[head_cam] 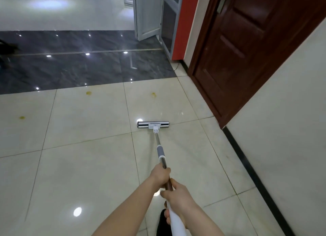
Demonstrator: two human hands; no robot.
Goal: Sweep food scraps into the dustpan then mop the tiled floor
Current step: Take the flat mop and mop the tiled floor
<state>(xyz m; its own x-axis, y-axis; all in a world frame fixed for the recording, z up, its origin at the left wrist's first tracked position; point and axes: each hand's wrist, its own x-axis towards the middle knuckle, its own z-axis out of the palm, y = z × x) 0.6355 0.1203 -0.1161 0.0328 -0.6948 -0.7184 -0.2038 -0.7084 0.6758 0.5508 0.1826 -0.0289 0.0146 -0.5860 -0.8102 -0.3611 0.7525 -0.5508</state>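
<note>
Both hands, left (161, 175) ahead of right (178, 194), curl fingers round the mop (153, 125) pole, its head on pale tiles (84, 165) near the door (247, 47), open floor leftward.

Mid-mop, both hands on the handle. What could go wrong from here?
1. Three yellow stains lie beyond the mop head; short strokes could miss them, or one pass may only smear them.
2. The mop head sits near the brown door and the black baseboard; a rightward stroke may bump them.
3. The glossy floor tiles may be slippery.
</note>
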